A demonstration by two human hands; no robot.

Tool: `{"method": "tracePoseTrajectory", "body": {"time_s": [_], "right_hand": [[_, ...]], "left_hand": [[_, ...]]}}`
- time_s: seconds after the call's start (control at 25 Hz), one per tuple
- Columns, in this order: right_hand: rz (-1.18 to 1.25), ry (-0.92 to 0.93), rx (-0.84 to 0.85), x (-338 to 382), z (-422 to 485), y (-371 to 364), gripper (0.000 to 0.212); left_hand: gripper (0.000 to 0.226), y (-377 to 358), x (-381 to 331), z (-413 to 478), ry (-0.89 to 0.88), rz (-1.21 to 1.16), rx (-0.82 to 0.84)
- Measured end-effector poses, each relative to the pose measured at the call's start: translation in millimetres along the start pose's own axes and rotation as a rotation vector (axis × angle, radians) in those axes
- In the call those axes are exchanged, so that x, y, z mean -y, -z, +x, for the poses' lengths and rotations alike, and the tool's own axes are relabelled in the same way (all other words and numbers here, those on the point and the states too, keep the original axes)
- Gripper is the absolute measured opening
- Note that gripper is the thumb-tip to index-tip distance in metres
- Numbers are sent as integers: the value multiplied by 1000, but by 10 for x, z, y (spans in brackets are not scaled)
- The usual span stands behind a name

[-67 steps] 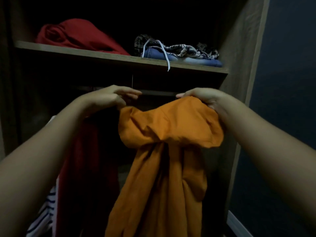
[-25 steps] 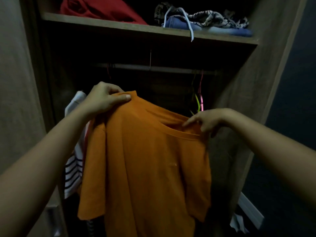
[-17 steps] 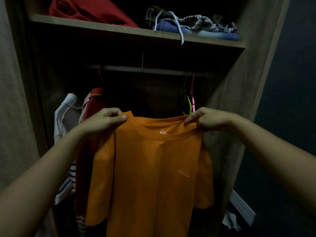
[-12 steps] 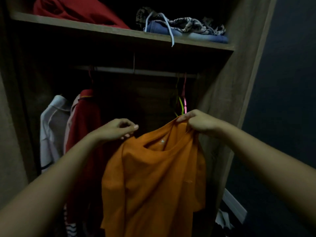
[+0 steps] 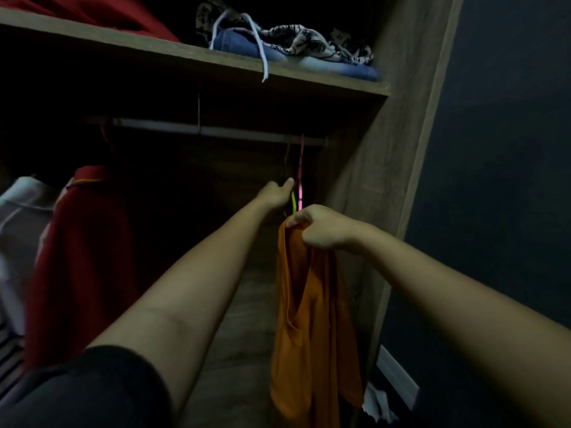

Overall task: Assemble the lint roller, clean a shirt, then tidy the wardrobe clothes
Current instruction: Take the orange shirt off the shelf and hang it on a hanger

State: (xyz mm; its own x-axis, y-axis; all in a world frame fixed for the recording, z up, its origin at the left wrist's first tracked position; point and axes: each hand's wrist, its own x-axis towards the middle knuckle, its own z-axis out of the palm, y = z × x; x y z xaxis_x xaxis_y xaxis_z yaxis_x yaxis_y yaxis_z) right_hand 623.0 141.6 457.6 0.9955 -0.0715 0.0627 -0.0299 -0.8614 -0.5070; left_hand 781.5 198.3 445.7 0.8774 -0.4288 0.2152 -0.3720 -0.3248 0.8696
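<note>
Orange shirt [image 5: 312, 319] hangs bunched in a narrow, gathered column in front of the wardrobe's open lower compartment, close to the right side panel [image 5: 386, 168]. The right hand [image 5: 321, 227] holds it at the top, fingers curled tight round a fistful of fabric, and the rest falls straight down. Just above and behind it, the left hand [image 5: 276, 194] is stretched out to the green hanger [image 5: 293, 200], its thumb raised against the hanger; whether the fingers close on it cannot be made out in the dim light. A pink hanger [image 5: 300, 174] hangs just beside the green one, both at the right end of the rail [image 5: 216, 130]. Toward the rail's left end hang a red garment [image 5: 89, 248] and, beside it, a white garment [image 5: 18, 217]. On the shelf [image 5: 185, 61] above, blue folded clothes [image 5: 244, 46] lie under a patterned cloth [image 5: 309, 41] toward the right end, with a white drawstring [image 5: 262, 63] dangling over the front edge, and a red cloth [image 5: 117, 13] lies toward the left.
</note>
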Motion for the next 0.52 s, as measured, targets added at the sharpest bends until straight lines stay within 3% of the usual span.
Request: {"method": "tracePoseTrajectory", "body": {"time_s": [0.16,0.32,0.52], "right_hand": [[-63,35,-16,-104,63,95,57],[-33,33,-14,-185,126,117,58],[24,37,22,-170,129,85,59]], "left_hand": [[50,-192,-93,174,23,-131,-72],[31,-202,-157,244,-40,-39,-209],[27,-98,-138,173,-76,80,-253]]}}
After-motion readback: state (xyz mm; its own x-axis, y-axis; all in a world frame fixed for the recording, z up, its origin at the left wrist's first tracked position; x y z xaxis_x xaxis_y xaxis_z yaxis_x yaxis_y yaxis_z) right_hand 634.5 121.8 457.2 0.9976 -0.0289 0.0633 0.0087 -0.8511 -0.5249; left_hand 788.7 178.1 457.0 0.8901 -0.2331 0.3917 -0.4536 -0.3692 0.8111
